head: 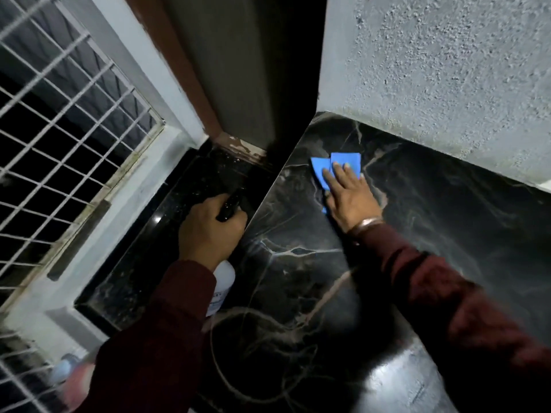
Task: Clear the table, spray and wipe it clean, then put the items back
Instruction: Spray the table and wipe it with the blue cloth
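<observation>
The table [432, 228] is a black marble top with pale veins, filling the lower right of the head view. My right hand [348, 198] lies flat on a folded blue cloth [343, 160], pressing it onto the marble near the far corner by the wall. My left hand [208, 231] grips a spray bottle [223, 278] by its black trigger head; the white body hangs below my palm, over the table's left edge. Both arms wear dark red sleeves, and a metal bangle sits on the right wrist.
A rough white wall [447, 70] borders the table at the back. To the left lies a lower black stone sill [167, 228] under a window with a white metal grille [59, 129]. A blurred pale object [65, 371] sits at the lower left.
</observation>
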